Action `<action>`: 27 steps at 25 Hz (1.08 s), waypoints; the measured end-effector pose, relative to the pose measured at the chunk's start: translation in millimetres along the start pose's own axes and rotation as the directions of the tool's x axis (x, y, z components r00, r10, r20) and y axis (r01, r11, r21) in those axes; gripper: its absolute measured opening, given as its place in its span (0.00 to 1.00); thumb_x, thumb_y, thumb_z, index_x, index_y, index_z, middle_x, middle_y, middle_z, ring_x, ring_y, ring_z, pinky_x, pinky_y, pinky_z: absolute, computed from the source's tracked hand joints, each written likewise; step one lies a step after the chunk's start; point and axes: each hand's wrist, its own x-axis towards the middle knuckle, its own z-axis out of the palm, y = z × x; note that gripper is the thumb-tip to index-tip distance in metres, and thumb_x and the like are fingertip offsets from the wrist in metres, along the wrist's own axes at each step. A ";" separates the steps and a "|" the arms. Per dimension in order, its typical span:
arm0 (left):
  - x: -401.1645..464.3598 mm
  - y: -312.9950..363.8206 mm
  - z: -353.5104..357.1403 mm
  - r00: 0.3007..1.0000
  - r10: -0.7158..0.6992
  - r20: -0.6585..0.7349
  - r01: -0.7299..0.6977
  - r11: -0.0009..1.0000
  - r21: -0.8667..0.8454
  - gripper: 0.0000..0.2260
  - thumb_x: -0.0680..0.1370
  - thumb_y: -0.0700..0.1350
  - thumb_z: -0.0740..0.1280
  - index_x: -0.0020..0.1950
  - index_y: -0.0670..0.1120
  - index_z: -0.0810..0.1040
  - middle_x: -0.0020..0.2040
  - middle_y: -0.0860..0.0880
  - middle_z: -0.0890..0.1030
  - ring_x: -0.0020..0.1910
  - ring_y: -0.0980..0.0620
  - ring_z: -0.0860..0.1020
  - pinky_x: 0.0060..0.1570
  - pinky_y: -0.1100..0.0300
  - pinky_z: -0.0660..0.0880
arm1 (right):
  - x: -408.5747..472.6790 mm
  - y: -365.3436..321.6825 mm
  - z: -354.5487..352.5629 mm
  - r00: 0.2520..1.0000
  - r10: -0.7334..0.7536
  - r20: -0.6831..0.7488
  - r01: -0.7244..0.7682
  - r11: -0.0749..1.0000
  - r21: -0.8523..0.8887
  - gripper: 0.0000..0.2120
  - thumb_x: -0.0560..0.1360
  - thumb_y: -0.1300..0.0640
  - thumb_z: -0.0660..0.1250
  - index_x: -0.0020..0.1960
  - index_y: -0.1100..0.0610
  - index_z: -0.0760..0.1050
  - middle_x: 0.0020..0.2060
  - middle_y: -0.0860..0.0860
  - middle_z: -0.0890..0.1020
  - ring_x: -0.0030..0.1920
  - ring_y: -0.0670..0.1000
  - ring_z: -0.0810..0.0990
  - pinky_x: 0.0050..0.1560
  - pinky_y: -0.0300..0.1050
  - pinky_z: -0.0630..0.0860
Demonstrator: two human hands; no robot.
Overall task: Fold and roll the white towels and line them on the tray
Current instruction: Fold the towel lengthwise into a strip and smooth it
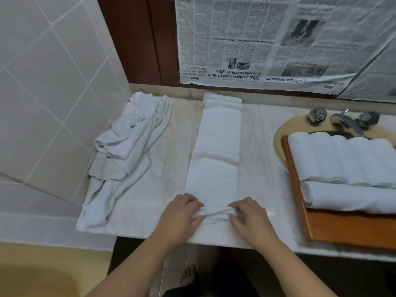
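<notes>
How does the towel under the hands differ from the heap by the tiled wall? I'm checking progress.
The towel under the hands lies flat, folded into a long narrow strip; the heap is crumpled and unfolded. Both hands pinch the strip's near end; nothing touches the heap. Both are white and lie on the counter.

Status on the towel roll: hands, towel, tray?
Left hand and right hand pinch near end of folded towel, roll just started. Tray holds rolled towels. Loose pile left, clear of roll.
</notes>
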 end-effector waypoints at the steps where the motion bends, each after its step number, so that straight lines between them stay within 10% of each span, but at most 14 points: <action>1: -2.9 -0.5 2.4 0.999 -0.014 -0.050 0.012 0.999 -0.038 0.16 0.81 0.54 0.65 0.67 0.53 0.78 0.62 0.55 0.77 0.60 0.51 0.75 0.60 0.52 0.76 | -0.4 -7.7 0.0 0.999 0.049 -0.004 -0.049 0.998 0.041 0.07 0.78 0.49 0.70 0.56 0.44 0.79 0.49 0.38 0.75 0.51 0.41 0.75 0.58 0.43 0.74; 8: -14.6 -8.8 7.0 0.985 -0.016 -0.170 0.006 0.998 -0.062 0.12 0.80 0.42 0.72 0.63 0.47 0.83 0.65 0.48 0.81 0.65 0.46 0.79 0.61 0.53 0.78 | -5.7 -40.2 1.3 0.953 0.284 -0.109 -0.279 0.958 0.062 0.10 0.79 0.56 0.68 0.48 0.46 0.67 0.39 0.45 0.76 0.38 0.46 0.77 0.37 0.40 0.73; 13: -28.2 -28.4 21.6 0.951 0.067 -0.301 -0.044 0.996 0.081 0.10 0.73 0.39 0.78 0.53 0.44 0.86 0.51 0.46 0.83 0.46 0.44 0.82 0.41 0.51 0.83 | -26.2 -20.6 24.6 0.982 0.152 -0.113 -0.163 0.982 -0.095 0.15 0.81 0.48 0.67 0.66 0.43 0.70 0.52 0.43 0.73 0.49 0.45 0.75 0.53 0.40 0.78; 20: -57.9 -42.1 36.3 0.912 0.263 -0.315 -0.194 0.953 0.233 0.15 0.82 0.48 0.66 0.65 0.42 0.83 0.68 0.41 0.80 0.65 0.40 0.80 0.63 0.45 0.79 | -70.8 22.8 35.1 0.982 -0.161 -0.097 0.109 0.909 -0.403 0.22 0.83 0.41 0.59 0.75 0.43 0.72 0.67 0.51 0.77 0.64 0.54 0.77 0.61 0.53 0.76; 24: -58.1 -30.3 34.8 0.934 0.281 -0.220 -0.225 0.943 0.247 0.26 0.83 0.61 0.66 0.75 0.46 0.76 0.77 0.44 0.72 0.76 0.44 0.70 0.74 0.47 0.70 | -63.3 5.8 35.3 0.980 -0.199 0.018 0.194 0.924 -0.329 0.31 0.85 0.38 0.54 0.84 0.43 0.50 0.84 0.44 0.47 0.83 0.47 0.46 0.81 0.49 0.50; 27: -62.1 -28.0 43.6 0.936 0.317 -0.154 -0.280 0.934 0.223 0.27 0.82 0.61 0.67 0.75 0.46 0.75 0.76 0.43 0.72 0.74 0.43 0.73 0.71 0.47 0.74 | -66.9 10.6 45.5 0.954 -0.294 0.058 0.296 0.891 -0.345 0.29 0.85 0.39 0.54 0.84 0.46 0.54 0.84 0.47 0.51 0.83 0.48 0.49 0.81 0.51 0.53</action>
